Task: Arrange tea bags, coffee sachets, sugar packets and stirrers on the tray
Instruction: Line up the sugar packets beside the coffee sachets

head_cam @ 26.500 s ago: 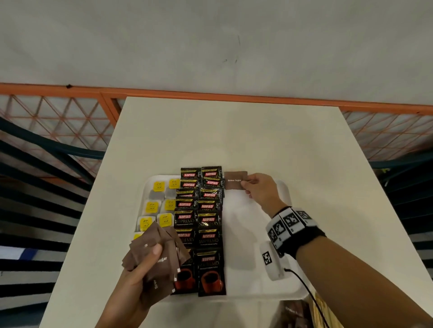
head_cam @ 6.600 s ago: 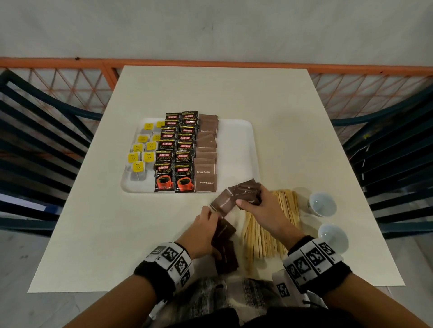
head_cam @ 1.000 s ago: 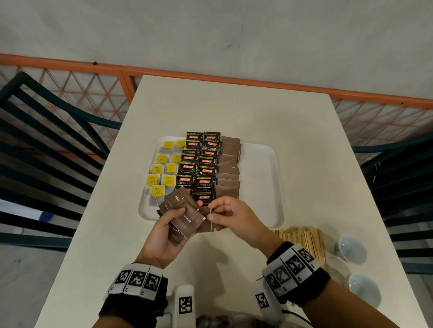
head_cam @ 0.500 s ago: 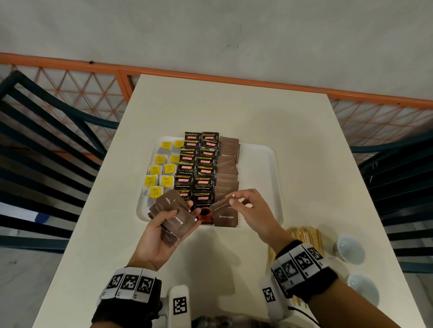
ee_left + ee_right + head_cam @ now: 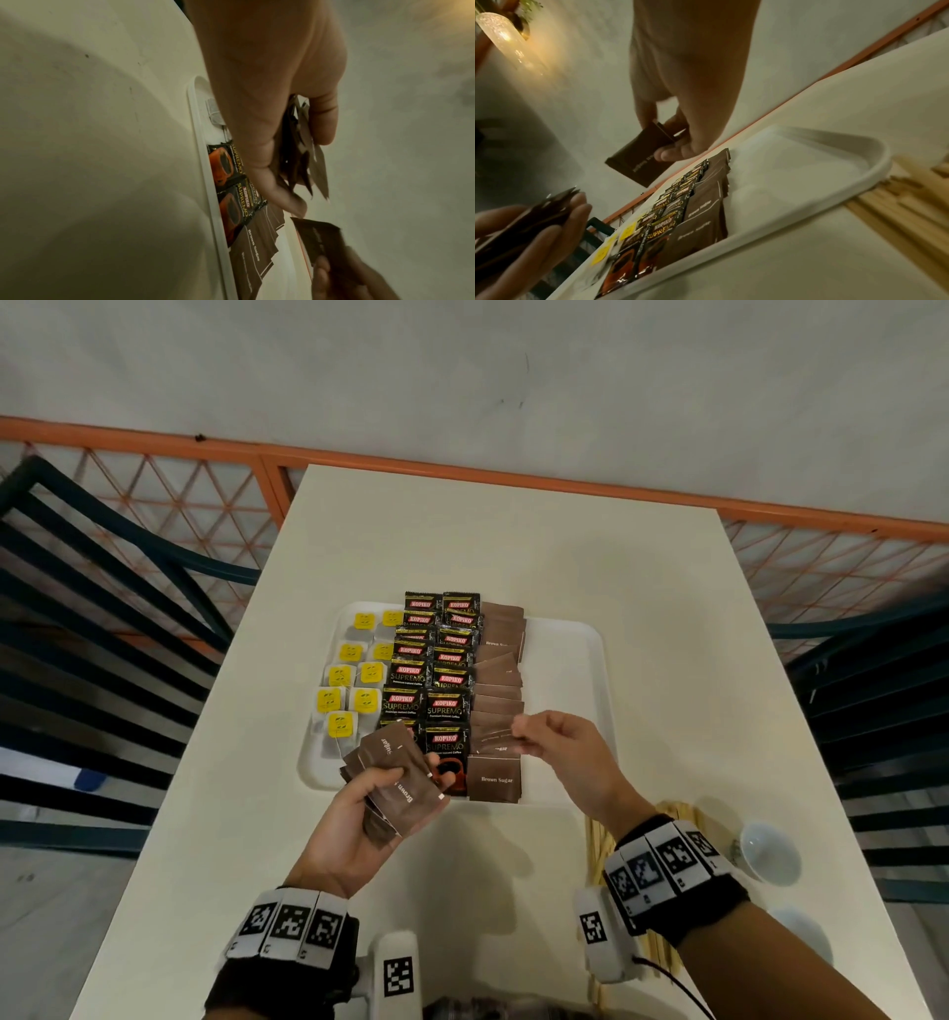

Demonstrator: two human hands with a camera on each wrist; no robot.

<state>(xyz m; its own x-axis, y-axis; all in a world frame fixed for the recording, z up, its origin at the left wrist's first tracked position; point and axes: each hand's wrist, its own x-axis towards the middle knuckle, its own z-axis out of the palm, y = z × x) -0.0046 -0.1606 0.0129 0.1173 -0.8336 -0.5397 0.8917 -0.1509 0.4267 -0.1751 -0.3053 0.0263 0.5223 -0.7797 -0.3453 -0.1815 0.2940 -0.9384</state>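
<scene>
Sachets lined up on your white tray (image 5: 565,711)

From your left: yellow-tagged tea bags (image 5: 354,690), two columns of black coffee sachets (image 5: 436,675), one overlapping column of brown sugar packets (image 5: 498,690); wooden stirrers (image 5: 898,207) lie on the bench (image 5: 513,546) beside it.

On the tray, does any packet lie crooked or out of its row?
Yes. In the brown sugar column on the tray, the middle packets lie tilted and fanned, not square like the coffee sachets. Nothing looks spilled or torn.

The left hand (image 5: 359,819) hides the tray (image 5: 575,711) rim's near-left stretch and part of the front coffee sachets (image 5: 444,747). The right forearm covers most stirrers (image 5: 598,839) beside the tray. One cup (image 5: 801,937) is barely visible.
</scene>
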